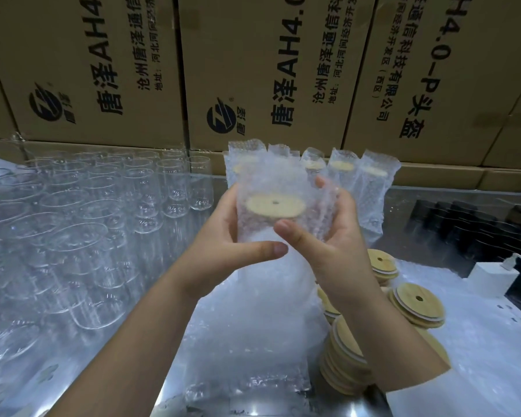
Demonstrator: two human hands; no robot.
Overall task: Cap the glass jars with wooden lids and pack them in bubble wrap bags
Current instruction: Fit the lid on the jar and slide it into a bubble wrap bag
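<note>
The left hand (223,240) and right hand (333,236) gripped a clear bubble wrap bag (265,176) mid-frame, holding a glass jar (256,228) capped by a round wooden lid (275,204). The slick film might slip, dropping it onto the empty glass jars (103,206) at left, likely breaking glass.

capped jar (271,218) upright inside bubble bag (283,182)

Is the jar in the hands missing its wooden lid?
No, a wooden lid with a centre hole caps the jar inside the bubble wrap bag.
</note>
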